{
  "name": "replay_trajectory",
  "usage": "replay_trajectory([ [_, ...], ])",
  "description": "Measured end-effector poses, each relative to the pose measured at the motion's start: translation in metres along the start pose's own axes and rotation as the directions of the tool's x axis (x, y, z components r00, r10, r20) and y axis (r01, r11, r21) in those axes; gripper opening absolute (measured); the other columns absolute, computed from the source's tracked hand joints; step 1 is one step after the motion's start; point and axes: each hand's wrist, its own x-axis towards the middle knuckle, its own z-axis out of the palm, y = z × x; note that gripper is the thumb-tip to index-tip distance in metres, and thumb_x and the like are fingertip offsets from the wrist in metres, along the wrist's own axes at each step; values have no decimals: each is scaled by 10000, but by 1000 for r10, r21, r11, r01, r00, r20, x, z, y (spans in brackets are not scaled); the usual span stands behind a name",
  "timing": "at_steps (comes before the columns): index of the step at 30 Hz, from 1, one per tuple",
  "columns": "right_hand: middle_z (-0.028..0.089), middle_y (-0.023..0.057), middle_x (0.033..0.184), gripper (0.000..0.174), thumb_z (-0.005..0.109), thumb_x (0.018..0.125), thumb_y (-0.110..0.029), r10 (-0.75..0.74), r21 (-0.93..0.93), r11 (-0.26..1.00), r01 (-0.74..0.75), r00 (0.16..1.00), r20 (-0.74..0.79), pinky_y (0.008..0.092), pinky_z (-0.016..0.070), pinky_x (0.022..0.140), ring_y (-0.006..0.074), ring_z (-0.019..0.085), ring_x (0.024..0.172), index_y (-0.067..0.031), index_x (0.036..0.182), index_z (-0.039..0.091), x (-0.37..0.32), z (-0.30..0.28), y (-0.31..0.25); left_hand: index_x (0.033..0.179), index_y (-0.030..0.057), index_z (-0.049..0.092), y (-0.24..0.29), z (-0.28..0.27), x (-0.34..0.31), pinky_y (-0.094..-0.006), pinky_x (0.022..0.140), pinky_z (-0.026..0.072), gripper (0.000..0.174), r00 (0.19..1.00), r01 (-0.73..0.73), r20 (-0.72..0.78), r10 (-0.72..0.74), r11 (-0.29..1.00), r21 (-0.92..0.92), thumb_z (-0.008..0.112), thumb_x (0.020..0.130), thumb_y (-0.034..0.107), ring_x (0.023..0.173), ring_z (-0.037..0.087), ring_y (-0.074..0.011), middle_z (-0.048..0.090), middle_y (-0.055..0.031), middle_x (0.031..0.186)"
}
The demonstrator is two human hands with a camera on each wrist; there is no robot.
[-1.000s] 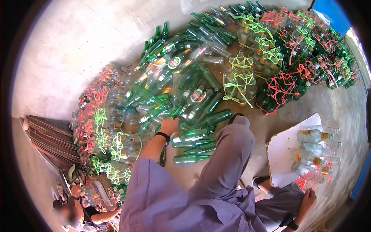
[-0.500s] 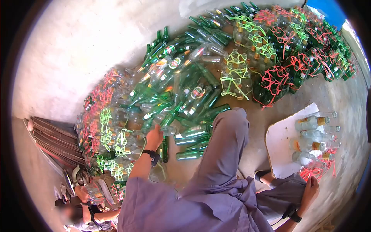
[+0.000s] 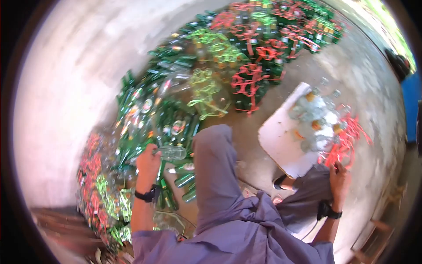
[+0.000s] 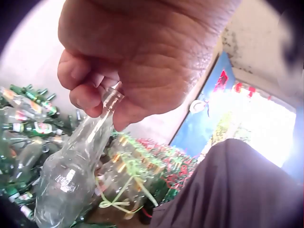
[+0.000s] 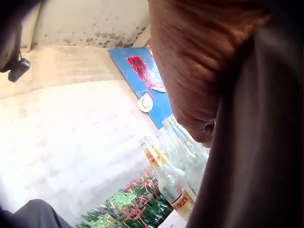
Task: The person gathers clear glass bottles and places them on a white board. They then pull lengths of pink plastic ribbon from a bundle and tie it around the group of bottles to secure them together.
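Observation:
My left hand grips a clear glass bottle by its neck, in front of the heap of loose green bottles. In the left wrist view the fingers and thumb close round the bottle's mouth end, and its body hangs down to the left. On the other side, my right hand rests at my trouser leg with loosely curled fingers, holding nothing. It is nearest to a tangle of red plastic straps. Several clear bottles stand beyond it on a white board.
Bundles of bottles tied with red straps and green straps stand on the floor ahead. More tied bundles line the left side by the pale wall. My bent knee rises between the heap and the board.
My left hand has drawn the clear bottle out from the heap. The head view has swung right, towards the board and its bottles. My right hand stays at my leg.

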Motion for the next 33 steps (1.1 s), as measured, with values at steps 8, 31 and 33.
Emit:
replay_trajectory([
  [8, 710, 126, 800, 256, 695, 839, -268, 47, 18, 999, -46, 997, -59, 393, 539, 698, 292, 694, 752, -83, 1013, 719, -5, -8, 2, 1023, 80, 600, 165, -57, 55, -416, 549, 443, 204, 940, -340, -80, 332, 932, -125, 680, 838, 112, 613, 611, -317, 628, -149, 737],
  [31, 715, 171, 827, 210, 689, 859, -166, 97, 175, 981, -79, 990, -98, 346, 539, 678, 265, 716, 738, -7, 995, 704, -2, -10, 18, 1009, 49, 554, 410, 134, 87, -465, 608, 497, 217, 540, -788, 23, 841, 514, -340, 659, 844, 144, 709, 646, -364, 640, -157, 753],
  [33, 718, 162, 856, 229, 697, 850, -168, 131, 183, 976, -119, 990, -55, 352, 545, 699, 262, 715, 751, -3, 1008, 700, -1, -13, 17, 1003, 45, 558, 415, 134, 87, -458, 595, 497, 220, 543, -793, 25, 839, 523, -312, 665, 838, 145, 700, 646, -358, 640, -156, 752],
])
